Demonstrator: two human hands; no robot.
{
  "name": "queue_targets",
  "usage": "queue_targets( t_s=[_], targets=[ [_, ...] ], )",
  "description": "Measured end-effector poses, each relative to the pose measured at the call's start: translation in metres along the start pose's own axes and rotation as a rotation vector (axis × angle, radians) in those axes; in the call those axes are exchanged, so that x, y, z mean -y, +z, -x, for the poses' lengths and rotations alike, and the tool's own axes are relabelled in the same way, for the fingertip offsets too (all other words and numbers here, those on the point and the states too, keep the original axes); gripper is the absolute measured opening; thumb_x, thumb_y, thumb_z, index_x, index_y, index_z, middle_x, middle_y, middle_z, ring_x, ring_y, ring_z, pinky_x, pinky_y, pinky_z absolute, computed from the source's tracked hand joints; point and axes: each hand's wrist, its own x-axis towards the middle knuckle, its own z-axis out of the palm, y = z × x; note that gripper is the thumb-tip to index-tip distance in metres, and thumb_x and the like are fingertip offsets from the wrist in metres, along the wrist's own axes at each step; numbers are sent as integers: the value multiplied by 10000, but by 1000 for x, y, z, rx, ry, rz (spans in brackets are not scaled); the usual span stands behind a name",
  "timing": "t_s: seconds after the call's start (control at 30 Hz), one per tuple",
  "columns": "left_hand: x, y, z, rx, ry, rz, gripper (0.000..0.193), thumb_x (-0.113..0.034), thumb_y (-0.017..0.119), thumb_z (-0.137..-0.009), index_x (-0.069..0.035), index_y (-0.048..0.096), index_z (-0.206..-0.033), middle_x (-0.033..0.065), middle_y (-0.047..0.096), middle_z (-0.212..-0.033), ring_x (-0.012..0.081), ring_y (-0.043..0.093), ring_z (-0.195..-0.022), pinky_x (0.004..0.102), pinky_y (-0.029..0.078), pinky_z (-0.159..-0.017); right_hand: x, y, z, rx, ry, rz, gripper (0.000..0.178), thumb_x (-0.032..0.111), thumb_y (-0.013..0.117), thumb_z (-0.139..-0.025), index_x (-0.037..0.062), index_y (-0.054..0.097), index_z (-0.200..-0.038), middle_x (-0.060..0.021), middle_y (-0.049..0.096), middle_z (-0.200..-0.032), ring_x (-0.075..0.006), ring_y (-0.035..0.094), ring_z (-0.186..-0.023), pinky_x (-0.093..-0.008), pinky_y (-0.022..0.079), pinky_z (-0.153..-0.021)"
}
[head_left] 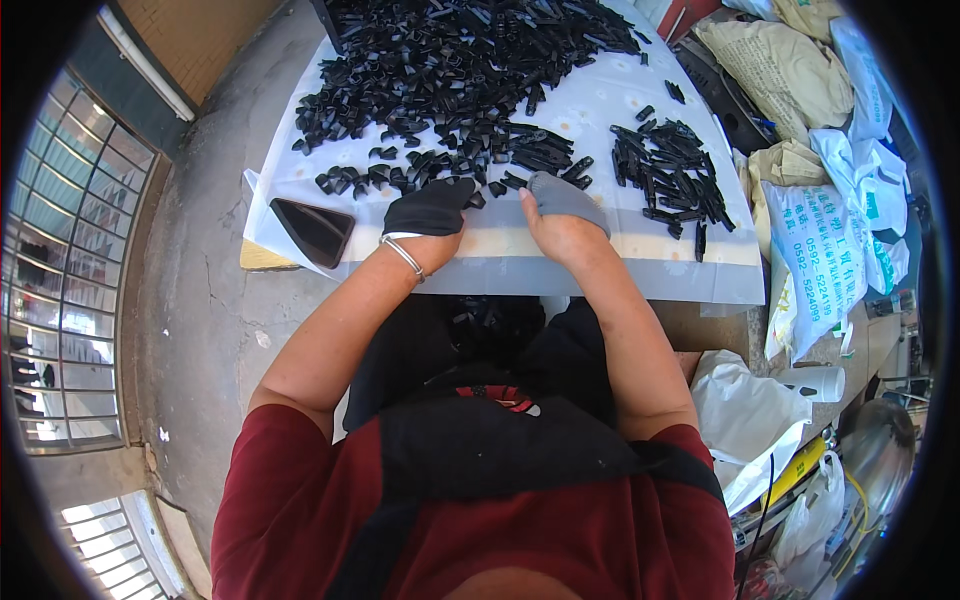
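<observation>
At the near side of a table covered with a white sheet point(600, 100), both hands are close together. My left hand point(428, 215), in a black glove with bare fingertips, is closed by a small black curved plastic piece point(476, 201), which appears pinched in its fingers. My right hand point(565, 215), in a grey glove, is curled with the thumb on top; what it holds, if anything, is hidden. Beyond the hands spreads a large heap of small black plastic pieces point(430, 75). Longer black strips point(540, 150) lie just past my right hand.
A separate pile of slim black parts point(675, 170) lies on the table's right side. A dark phone point(312, 232) rests at the near left corner. Stuffed sacks point(815, 255) crowd the right side, with a white plastic bag point(745, 405) below. A barred window point(65, 270) is at left.
</observation>
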Motion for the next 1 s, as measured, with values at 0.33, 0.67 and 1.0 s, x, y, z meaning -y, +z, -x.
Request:
queue_targets(
  t_s=[0.33,0.67,1.0],
  targets=[
    [12,11,4,-56,-153,42,181,-167,488,-784,-87,576,-921,142,596,-872,299,583,-798,386,467,-684,-12,24,12,-144,-184,129,269,284,487,-836,55,580,-942,-148,597,-917,-322,566,-857,-415,451,-738],
    [16,5,23,-82,-296,353,268,-201,527,-769,-68,565,-999,157,606,-933,309,583,-848,367,460,-747,3,29,45,-267,-393,-217,270,254,541,-814,20,578,-944,-164,589,-882,-345,553,-812,-407,446,-727],
    [-6,14,62,192,-382,903,335,-308,522,-855,-12,575,-1002,61,617,-816,114,551,-724,250,439,-652,31,21,66,-331,-458,56,244,280,596,-768,77,595,-902,-84,605,-805,-276,572,-729,-382,443,-618]
  ],
)
